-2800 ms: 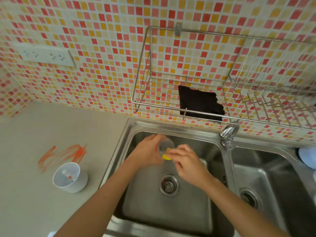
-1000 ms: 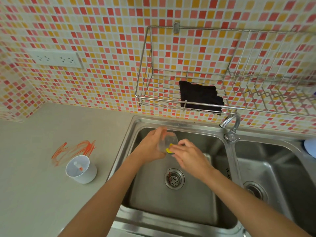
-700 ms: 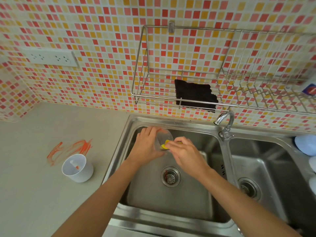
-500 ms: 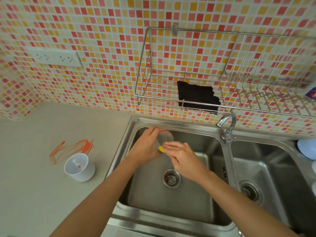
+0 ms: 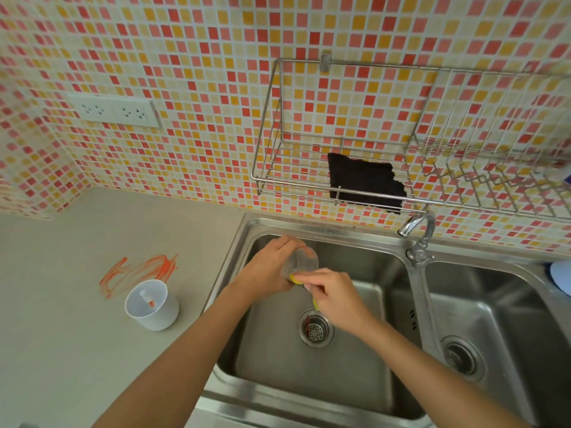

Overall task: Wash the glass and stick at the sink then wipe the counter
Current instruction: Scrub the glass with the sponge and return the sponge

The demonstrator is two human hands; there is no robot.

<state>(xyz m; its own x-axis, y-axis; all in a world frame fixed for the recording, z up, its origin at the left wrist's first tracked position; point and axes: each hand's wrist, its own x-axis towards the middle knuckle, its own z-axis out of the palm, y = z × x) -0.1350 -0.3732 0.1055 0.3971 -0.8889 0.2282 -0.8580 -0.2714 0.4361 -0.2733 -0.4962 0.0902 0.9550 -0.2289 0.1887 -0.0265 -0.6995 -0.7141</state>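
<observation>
Stainless double sink (image 5: 414, 307), two basins, both hands over the left one. Left hand (image 5: 268, 270) wraps its fingers round a small clear glass (image 5: 301, 262), held tilted on its side above the basin, well up from the drain (image 5: 315, 329). Right hand (image 5: 335, 296) pinches a yellow sponge (image 5: 295, 278) against the lower edge of the glass; only a sliver of yellow shows past the fingertips. Faucet (image 5: 417, 230) sits on the divider between basins, spout turned toward the left one; whether water runs, cannot tell. On the grey counter (image 5: 77, 350) left of the sink stands a white cup (image 5: 151, 305) with a short stick (image 5: 147, 299) leaning inside, its tip orange. Just behind the cup, orange smears (image 5: 139, 271) streak the counter. Wire rack (image 5: 401, 168) hangs on the mosaic-tiled wall above the sink, a dark cloth (image 5: 364, 183) draped over its front rail. White socket strip (image 5: 116, 111) on the wall, upper left.
</observation>
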